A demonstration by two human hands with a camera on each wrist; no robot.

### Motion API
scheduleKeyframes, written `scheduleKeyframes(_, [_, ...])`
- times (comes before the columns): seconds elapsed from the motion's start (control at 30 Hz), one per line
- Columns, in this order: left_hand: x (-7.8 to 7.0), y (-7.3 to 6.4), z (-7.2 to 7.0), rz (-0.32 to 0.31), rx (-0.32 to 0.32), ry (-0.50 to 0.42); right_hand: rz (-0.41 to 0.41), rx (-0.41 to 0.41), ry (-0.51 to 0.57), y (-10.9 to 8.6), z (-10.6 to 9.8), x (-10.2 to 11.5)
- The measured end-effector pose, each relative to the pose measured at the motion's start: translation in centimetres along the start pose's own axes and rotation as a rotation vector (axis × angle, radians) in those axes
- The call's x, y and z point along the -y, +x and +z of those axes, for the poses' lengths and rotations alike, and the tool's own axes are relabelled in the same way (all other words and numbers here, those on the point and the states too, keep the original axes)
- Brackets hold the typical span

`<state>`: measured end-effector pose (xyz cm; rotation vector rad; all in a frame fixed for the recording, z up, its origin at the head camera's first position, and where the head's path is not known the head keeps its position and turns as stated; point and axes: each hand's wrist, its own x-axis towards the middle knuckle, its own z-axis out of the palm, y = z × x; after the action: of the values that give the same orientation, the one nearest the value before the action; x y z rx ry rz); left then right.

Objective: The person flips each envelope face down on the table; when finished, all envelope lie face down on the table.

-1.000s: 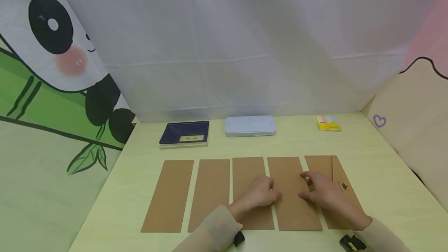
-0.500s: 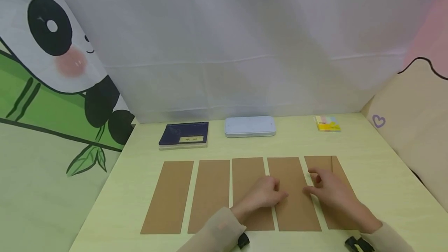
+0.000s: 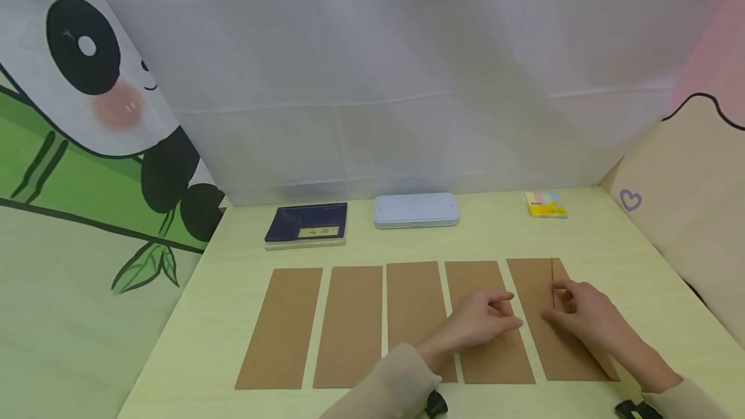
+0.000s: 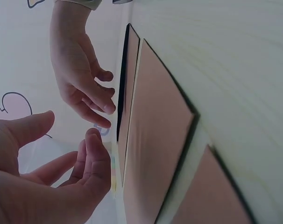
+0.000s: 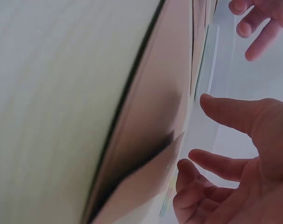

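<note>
Brown kraft-paper strips lie in a row of five on the pale yellow-green wooden table point(image 3: 617, 244), long edges side by side with narrow gaps between them. Compared with a second ago, we see both hands have shifted to our right: they were gathered over the fourth strip, and now our left hand point(image 3: 483, 322) hovers over that fourth brown strip point(image 3: 474, 277) while our right hand point(image 3: 584, 312) has moved onto the fifth, rightmost brown strip point(image 3: 529, 277). That rightmost strip shows a lengthwise crease or overlapping edge, so we judge the work has passed from the fourth strip to the fifth, which appears to be the one now being handled.

Our left hand is loosely open, fingers relaxed and slightly curved, gripping nothing; from the left wrist view its fingers point(image 4: 92, 163) sit just above the paper, and we cannot tell whether they touch it. Our right hand is also relaxed and partly open, holding nothing, fingertips point(image 3: 559, 286) near the crease line on the fifth strip; whether they press it is unclear. The two hands are apart, near each other.

Along the far edge of the table sit a dark blue notebook point(image 3: 306, 224), a white rectangular tin case point(image 3: 416, 209) and a small yellow pad of sticky notes point(image 3: 546, 205), well apart from the hands.
</note>
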<state>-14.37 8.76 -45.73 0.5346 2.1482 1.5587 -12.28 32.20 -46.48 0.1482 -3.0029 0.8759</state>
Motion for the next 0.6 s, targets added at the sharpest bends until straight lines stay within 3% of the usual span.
scheduleKeyframes(0.23, [0.1,0.3,0.3,-0.025,-0.054,0.016,-0.053,-0.003,-0.050,-0.6,-0.3,-2.0])
scheduleKeyframes(0.4, [0.2,0.6,0.1,-0.055,-0.038,0.038,-0.083,0.001,-0.084,-0.9,-0.9,-3.0])
scheduleKeyframes(0.6, [0.2,1.3,0.5,-0.054,0.011,0.217,-0.070,0.043,-0.091,-0.8,-1.6,-4.0])
